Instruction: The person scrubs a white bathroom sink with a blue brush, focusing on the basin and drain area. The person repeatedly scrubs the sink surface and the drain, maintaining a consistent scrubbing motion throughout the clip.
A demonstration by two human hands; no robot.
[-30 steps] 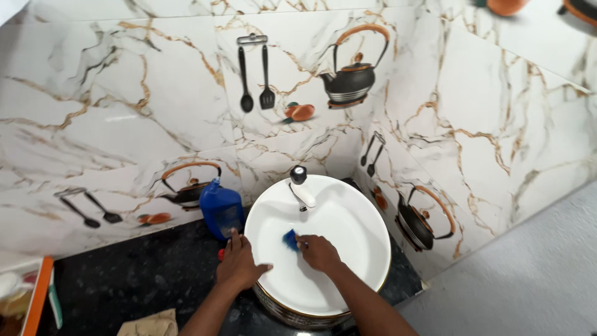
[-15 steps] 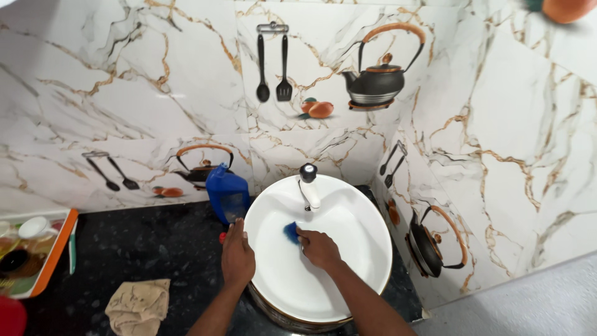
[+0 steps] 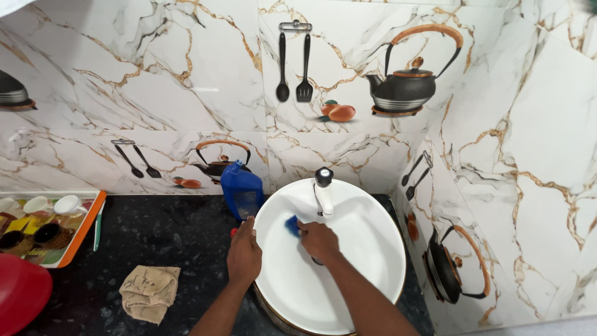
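Inside the white basin (image 3: 348, 274), keep your right hand (image 3: 318, 241) closed on the blue scrubber (image 3: 291, 225), left hand (image 3: 244, 256) flat on the rim.

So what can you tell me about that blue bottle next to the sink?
The blue bottle is see-through blue plastic, wide and flat-sided, with sloping shoulders and a small blue cap at the top that leans left. A pale label covers part of its front. It stands upright on the dark speckled counter, right against the marble-look wall tiles, just left of the round white basin and seemingly touching its rim. The left hand rests on the basin rim just in front of it, not holding it.
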